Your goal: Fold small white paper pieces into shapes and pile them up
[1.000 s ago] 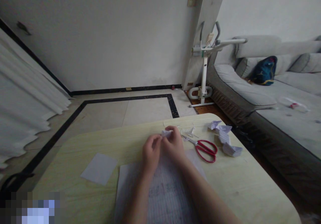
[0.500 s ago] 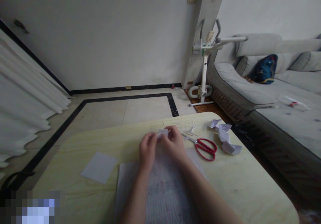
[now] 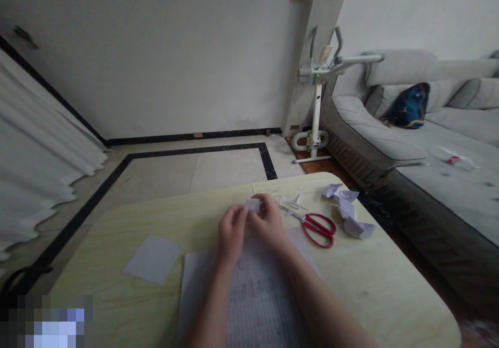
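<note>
Between the fingertips of both hands is a small piece of white paper, partly hidden by the fingers. My left hand pinches its left side, and my right hand grips it from the right. Beneath my wrists lies a sheet of lined paper covered with writing. To the right of my right hand, red-handled scissors rest on the table, with thin white paper scraps by their blades.
Several folded paper pieces lie near the right edge of the pale wooden table. A square sheet of white paper is on the left. Beyond the table stand white exercise equipment and a grey sofa.
The small paper now shows a flatter, squarer face above my fingertips. Both hands stay close together in nearly the same place, and the view has shifted slightly.
</note>
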`<state>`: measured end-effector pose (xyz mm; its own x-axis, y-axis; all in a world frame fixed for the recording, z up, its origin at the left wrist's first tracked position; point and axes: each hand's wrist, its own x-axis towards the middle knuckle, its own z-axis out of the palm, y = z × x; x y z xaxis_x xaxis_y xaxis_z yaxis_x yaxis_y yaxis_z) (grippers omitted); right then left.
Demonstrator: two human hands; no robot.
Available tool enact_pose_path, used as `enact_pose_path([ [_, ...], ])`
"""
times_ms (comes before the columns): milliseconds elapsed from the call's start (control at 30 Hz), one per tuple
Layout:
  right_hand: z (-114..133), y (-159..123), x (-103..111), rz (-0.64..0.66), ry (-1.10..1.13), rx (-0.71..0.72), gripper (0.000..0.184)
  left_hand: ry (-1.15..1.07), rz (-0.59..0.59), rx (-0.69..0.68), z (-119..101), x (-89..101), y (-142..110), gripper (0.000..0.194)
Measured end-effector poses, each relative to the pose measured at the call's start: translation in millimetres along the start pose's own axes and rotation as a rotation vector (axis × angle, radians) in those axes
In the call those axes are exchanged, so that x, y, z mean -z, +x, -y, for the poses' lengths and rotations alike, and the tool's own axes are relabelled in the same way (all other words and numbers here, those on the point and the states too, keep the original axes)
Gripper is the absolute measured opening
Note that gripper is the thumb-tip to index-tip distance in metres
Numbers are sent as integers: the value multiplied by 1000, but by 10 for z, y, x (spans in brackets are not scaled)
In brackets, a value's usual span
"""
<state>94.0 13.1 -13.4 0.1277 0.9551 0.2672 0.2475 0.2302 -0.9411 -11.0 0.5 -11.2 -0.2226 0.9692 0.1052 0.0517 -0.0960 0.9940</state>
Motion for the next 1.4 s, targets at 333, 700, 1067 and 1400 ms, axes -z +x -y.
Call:
enact_pose_path([
  [333,39,5,30,20,66,-72,23,-35,2,-19,-26,-2,-30,19],
  [700,-13,2,49,33,93,-33,32,-230,-9,135,17,-1,7,27],
  [1067,-39,97,152,53,285,-141,27,-768,-28,327,-7,56,103,18],
  [1400,-4,68,110,158,371,-186,14,-688,36,289,-3,38,91,18],
])
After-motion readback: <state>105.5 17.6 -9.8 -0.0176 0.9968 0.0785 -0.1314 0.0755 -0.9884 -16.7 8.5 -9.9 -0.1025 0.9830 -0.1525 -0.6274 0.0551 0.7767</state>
